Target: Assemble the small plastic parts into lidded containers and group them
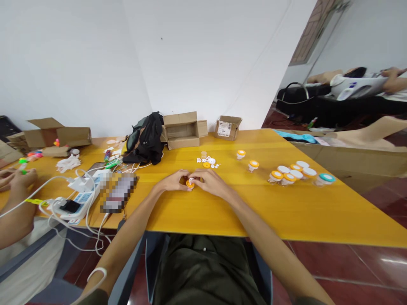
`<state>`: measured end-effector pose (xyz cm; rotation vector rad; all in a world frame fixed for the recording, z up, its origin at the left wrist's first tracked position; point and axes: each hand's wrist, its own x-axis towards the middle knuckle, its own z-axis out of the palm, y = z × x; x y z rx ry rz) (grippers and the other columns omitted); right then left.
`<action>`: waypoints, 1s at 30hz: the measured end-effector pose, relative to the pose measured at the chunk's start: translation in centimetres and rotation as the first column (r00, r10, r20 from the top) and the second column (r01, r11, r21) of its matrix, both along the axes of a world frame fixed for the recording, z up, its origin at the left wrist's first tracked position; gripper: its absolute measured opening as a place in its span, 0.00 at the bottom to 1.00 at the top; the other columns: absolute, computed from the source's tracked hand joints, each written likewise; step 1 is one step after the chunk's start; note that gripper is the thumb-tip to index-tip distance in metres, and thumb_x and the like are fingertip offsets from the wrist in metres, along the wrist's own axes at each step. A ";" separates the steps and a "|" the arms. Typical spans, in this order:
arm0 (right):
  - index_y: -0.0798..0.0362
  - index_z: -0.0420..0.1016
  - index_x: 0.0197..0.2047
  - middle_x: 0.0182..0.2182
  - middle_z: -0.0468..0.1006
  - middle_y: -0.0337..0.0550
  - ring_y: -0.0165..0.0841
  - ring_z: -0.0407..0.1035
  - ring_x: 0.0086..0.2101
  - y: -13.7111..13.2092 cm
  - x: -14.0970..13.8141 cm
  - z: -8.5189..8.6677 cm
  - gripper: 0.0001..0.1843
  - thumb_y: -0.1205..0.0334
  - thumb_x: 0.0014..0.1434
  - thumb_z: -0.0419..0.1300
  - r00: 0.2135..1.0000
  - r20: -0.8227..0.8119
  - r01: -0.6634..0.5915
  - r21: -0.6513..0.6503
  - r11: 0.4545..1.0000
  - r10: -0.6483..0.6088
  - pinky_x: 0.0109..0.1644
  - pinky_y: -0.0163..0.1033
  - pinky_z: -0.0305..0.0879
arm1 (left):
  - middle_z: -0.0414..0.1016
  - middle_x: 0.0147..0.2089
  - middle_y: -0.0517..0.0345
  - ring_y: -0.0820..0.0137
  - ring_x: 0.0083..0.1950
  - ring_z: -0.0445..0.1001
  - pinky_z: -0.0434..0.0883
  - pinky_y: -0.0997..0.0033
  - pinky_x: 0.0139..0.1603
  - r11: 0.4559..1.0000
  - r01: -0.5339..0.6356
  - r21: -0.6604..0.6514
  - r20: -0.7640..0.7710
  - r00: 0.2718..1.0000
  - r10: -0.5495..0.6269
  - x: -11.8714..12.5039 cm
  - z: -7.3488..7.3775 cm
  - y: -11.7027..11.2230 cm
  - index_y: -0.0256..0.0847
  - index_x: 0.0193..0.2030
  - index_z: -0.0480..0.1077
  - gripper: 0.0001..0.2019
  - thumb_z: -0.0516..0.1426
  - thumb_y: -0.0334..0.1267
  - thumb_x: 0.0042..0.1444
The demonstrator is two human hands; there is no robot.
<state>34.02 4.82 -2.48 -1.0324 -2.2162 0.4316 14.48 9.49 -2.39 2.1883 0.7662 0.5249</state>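
Close together over the table, my two hands work on a small orange-and-white plastic piece [190, 184]. My left hand [174, 181] is closed around its left side. The fingers of my right hand [206, 181] pinch at the white part on its top. Just beyond the hands lie an orange ring [206, 165], a white disc [211, 161], several small white parts [199, 160] and a clear cup [204, 155]. To the right stand clear containers with orange lids [253, 164], white lids [302, 164] and one teal lid [327, 178].
A power strip [83, 198] with tangled white cables and a phone [119, 192] lie to my left. Along the wall are a black bag [149, 137], an open carton [182, 131] and a small box [228, 128]. At far left, another person's hands [22, 178] hold something green.
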 end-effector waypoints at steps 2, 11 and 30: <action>0.49 0.81 0.43 0.39 0.83 0.44 0.36 0.75 0.38 0.1 0.0 -0.2 0.11 0.67 0.61 0.59 0.999 0.043 0.009 0.036 0.999 -0.011 0.44 0.38 0.67 | 0.71 0.31 0.61 0.69 0.36 0.67 0.65 0.70 0.40 1.000 0.002 0.006 0.002 1.000 -0.002 0.1 0.1 -0.1 0.39 0.31 0.74 0.10 0.67 0.39 0.42; 0.49 0.81 0.45 0.39 0.81 0.46 0.35 0.74 0.39 0.2 0.0 -0.5 0.12 0.68 0.64 0.56 0.986 0.166 -0.044 0.178 0.983 0.014 0.43 0.37 0.66 | 0.71 0.31 0.61 0.68 0.36 0.67 0.66 0.69 0.42 1.000 0.018 -0.003 0.025 1.000 -0.018 0.4 0.0 0.0 0.39 0.28 0.72 0.11 0.67 0.42 0.42; 0.54 0.78 0.45 0.40 0.80 0.50 0.38 0.73 0.41 -0.3 -0.7 -0.1 0.10 0.67 0.65 0.56 0.903 0.416 -0.019 0.288 0.958 -0.107 0.42 0.39 0.66 | 0.72 0.33 0.58 0.69 0.35 0.68 0.67 0.69 0.40 0.994 0.028 -0.107 0.093 0.995 -0.018 0.4 -0.2 -0.2 0.37 0.30 0.73 0.14 0.67 0.43 0.41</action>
